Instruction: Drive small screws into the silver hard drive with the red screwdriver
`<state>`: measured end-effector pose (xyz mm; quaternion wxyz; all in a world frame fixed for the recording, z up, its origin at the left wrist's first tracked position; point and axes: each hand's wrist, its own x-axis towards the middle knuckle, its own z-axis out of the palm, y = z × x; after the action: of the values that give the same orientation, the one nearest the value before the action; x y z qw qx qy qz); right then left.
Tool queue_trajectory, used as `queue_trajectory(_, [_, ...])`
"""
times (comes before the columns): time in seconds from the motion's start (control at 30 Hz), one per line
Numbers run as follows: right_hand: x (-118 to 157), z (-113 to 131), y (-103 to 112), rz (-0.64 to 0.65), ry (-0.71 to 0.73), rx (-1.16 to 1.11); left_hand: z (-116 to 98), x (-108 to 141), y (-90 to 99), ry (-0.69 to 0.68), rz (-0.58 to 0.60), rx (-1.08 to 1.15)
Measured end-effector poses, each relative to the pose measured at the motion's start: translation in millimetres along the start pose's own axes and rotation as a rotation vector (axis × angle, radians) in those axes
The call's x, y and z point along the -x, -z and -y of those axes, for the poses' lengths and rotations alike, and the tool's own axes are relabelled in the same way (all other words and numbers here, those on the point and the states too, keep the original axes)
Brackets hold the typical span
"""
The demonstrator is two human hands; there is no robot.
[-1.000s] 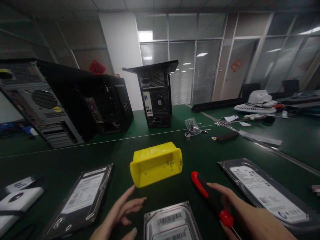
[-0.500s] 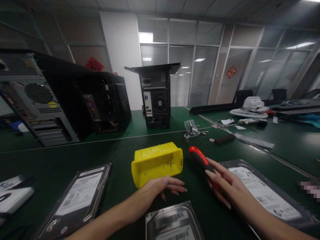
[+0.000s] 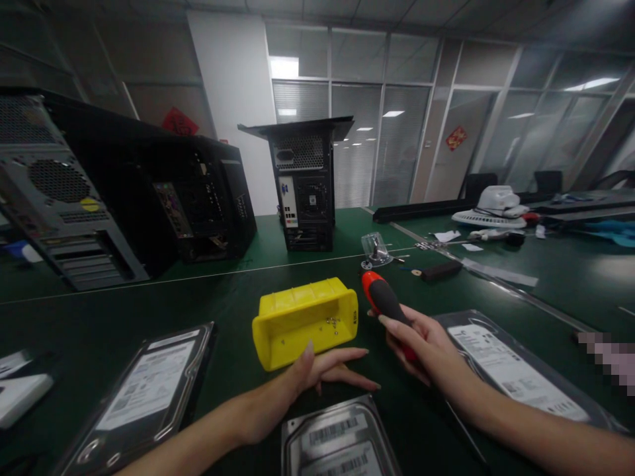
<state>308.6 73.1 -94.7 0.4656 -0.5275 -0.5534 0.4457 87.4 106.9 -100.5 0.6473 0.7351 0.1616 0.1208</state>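
A red and black screwdriver (image 3: 384, 301) is gripped in my right hand (image 3: 426, 344), its handle pointing away from me and its thin shaft running back beneath my wrist. My left hand (image 3: 327, 370) has its fingers stretched out and apart, holding nothing, just in front of a yellow bin (image 3: 297, 297). The bin lies with its opening toward me, and several small screws (image 3: 333, 324) rest inside. Close below my left hand is a bare metal hard drive (image 3: 337, 439), cut off by the lower edge. Another hard drive (image 3: 510, 367) lies under and beside my right forearm.
A bagged hard drive (image 3: 143, 390) lies on the left. Computer cases (image 3: 305, 185) stand at the back, with larger ones (image 3: 79, 192) at far left. Clear plastic packaging (image 3: 376, 250), a dark bar (image 3: 441, 272) and a white helmet-like object (image 3: 493, 206) sit farther right on the green table.
My right hand has lifted slightly and shifted left with the screwdriver. My left hand's fingers have spread, with the thumb now raised. The whole view has shifted a little.
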Motion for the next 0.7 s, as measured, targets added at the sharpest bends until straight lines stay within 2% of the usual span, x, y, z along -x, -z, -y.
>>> queue_trajectory(0.07, [-1,-2,1,0.076,-0.039,-0.083,3,-1,-0.8,-0.018,0.021,0.048])
queue_trajectory(0.17, [-3,-4,2,0.123,-0.082,-0.172,6,-1,-1.6,-0.059,0.032,0.079])
queue_trajectory(0.3, [-4,-4,2,0.142,-0.117,-0.210,9,-1,-0.9,-0.089,0.010,-0.023])
queue_trajectory(0.37, [-3,-3,2,0.133,-0.092,-0.214,9,-1,0.0,-0.111,-0.011,-0.118])
queue_trajectory(0.47, [-7,4,1,0.091,0.055,-0.223,10,-2,1.2,-0.136,-0.032,-0.296])
queue_trajectory(0.57, [-22,32,0,0.039,0.239,-0.235,9,-3,1.5,-0.131,-0.046,-0.383])
queue_trajectory(0.7, [-46,101,3,-0.025,0.485,-0.222,7,-2,1.9,-0.153,-0.036,-0.397])
